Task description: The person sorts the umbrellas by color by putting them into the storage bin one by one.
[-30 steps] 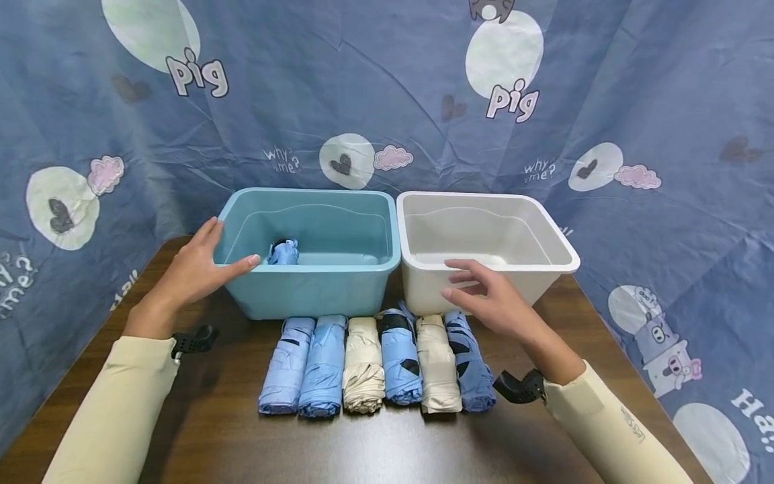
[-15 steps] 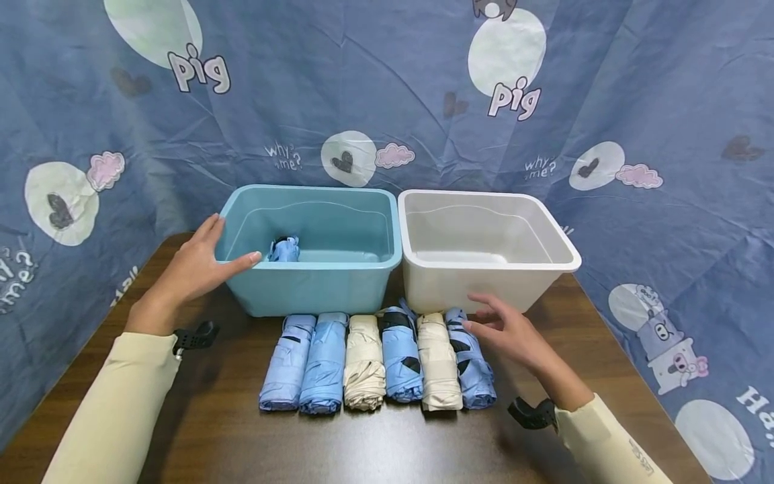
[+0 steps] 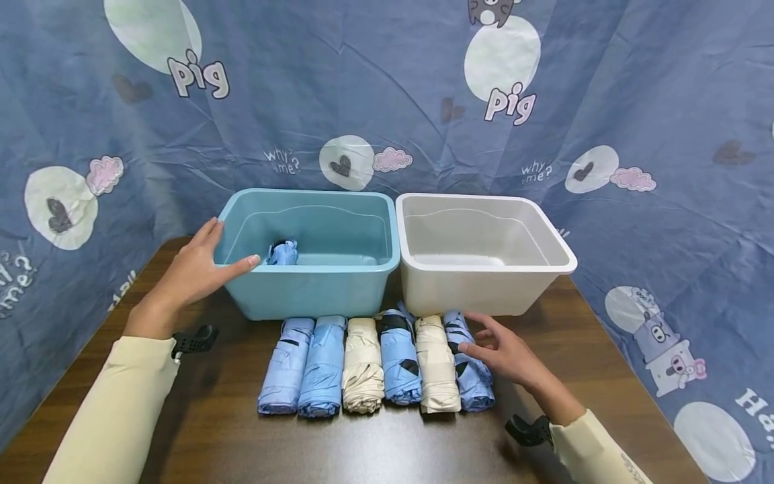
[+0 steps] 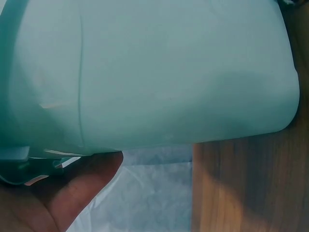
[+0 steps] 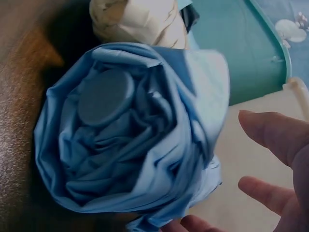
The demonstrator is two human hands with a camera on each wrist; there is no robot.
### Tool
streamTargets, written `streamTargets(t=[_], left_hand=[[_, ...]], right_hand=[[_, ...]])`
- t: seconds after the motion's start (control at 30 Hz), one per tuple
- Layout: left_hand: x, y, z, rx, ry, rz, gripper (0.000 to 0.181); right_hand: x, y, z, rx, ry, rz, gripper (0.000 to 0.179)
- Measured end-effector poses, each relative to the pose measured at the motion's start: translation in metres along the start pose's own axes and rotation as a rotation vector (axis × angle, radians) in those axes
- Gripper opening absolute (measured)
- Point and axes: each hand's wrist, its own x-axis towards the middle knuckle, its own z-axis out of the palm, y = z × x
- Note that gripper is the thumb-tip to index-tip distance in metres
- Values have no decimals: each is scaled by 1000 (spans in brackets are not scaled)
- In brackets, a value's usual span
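My left hand [image 3: 196, 269] rests at the front left corner of the teal bin [image 3: 314, 292], fingers extended along its left rim and thumb over the front rim. Inside that bin lies a small blue folded umbrella [image 3: 283, 253]. My right hand [image 3: 504, 349], with spread fingers and thumb, hovers at the right side of the rightmost blue folded umbrella [image 3: 474, 383]. The right wrist view shows this umbrella's rolled end [image 5: 120, 140] with a round handle cap, and the fingers apart from it. Beside it lies a cream folded umbrella [image 3: 438, 370].
More folded umbrellas lie in the same row: a blue one with black patches [image 3: 400, 366], a cream one [image 3: 363, 370] and two blue ones [image 3: 323, 370] further left. A white bin [image 3: 459, 289] stands right of the teal bin. A printed blue cloth [image 3: 387, 87] hangs behind the wooden table [image 3: 338, 450].
My right hand has moved down from the front of the white bin to the rightmost blue umbrella. The left hand has stayed on the teal bin's rim.
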Motion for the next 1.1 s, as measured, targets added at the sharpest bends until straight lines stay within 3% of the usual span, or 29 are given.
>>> streamTargets(t=[0.47,1.1], left_hand=[[-3,0,-4,-8,11,-2,108],[-3,0,-1,-8,7,-16,108]], right_hand=[[2,3,13,-25,-57,2,75],[9,9,6,-122,-195,-287,67]])
